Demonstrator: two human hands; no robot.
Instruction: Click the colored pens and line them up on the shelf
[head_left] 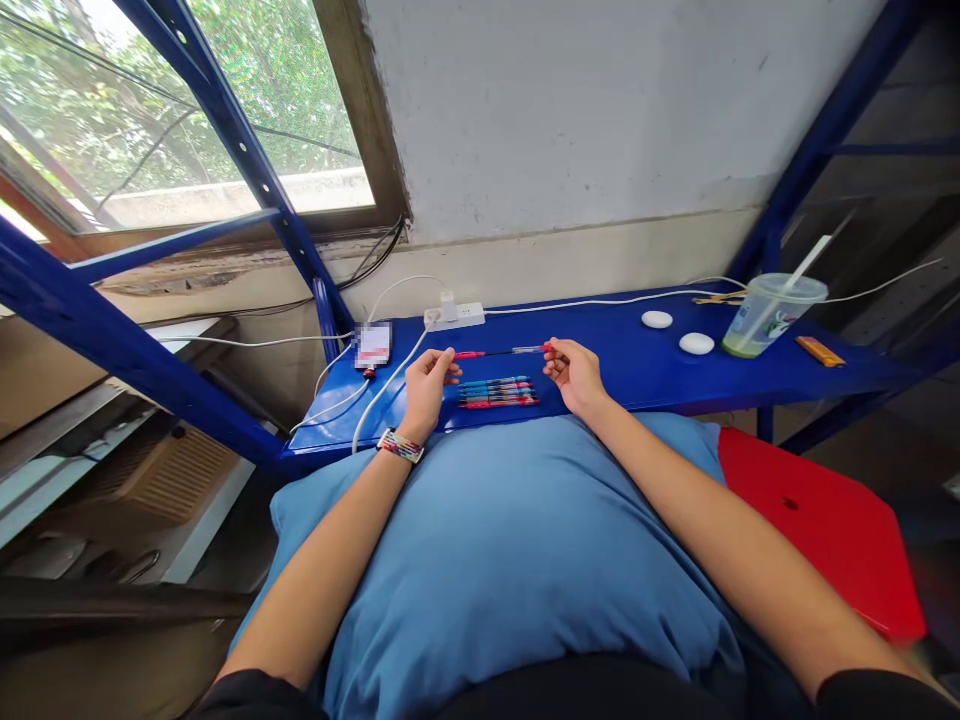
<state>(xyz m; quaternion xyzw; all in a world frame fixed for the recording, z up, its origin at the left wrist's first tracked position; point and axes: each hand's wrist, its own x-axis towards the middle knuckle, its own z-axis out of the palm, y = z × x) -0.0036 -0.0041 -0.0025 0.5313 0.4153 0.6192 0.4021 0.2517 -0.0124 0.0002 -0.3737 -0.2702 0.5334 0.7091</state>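
Black shirt, pillow, left fingers, right fingers, pen held between

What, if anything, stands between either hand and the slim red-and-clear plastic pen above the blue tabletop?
Nothing visible: the left hand pinches one end of the pen, the right hand the other. The row of slim blue and red plastic pens lies nearer the camera, not in between.

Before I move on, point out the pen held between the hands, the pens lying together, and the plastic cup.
Held pen [499, 352]: head view, on its dark middle stretch.
Lying pens [496, 391]: head view, on the middle of the group.
Plastic cup [759, 315]: head view, on its side wall.
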